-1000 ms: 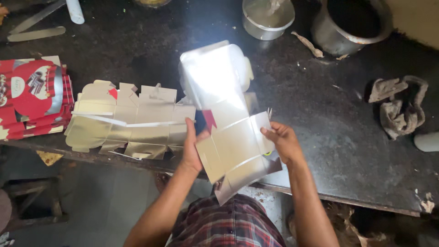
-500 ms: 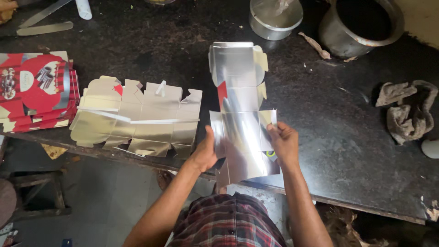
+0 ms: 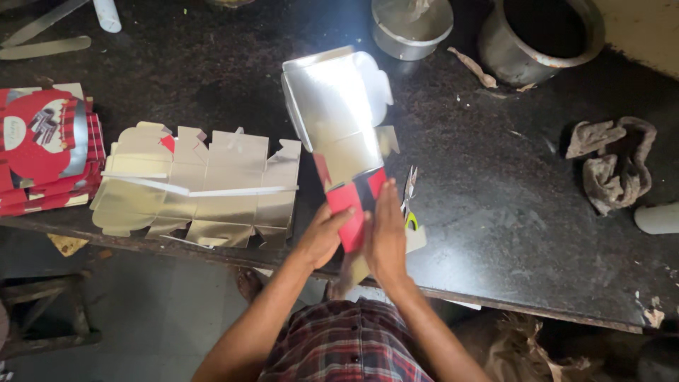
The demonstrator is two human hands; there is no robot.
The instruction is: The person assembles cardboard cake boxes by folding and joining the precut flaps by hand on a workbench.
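A flat carton blank (image 3: 338, 120), silver inside and red outside, lies on the dark table (image 3: 495, 212) in front of me. Its near end is folded over so the red face shows. My left hand (image 3: 322, 237) presses on the left side of that red fold. Beside it, my right hand (image 3: 385, 237) lies flat on the right side of the fold. Both hands hold the blank at the table's front edge.
A stack of silver blanks (image 3: 198, 187) lies left of my hands, with a pile of red printed cartons (image 3: 42, 148) further left. Two metal pots (image 3: 410, 25) (image 3: 541, 35) stand at the back. A crumpled rag (image 3: 612, 166) lies right. Scissors (image 3: 410, 205) rest beside my right hand.
The blank's near silver panel has been folded over, and the red outer face now shows. Both hands have moved together onto the fold.
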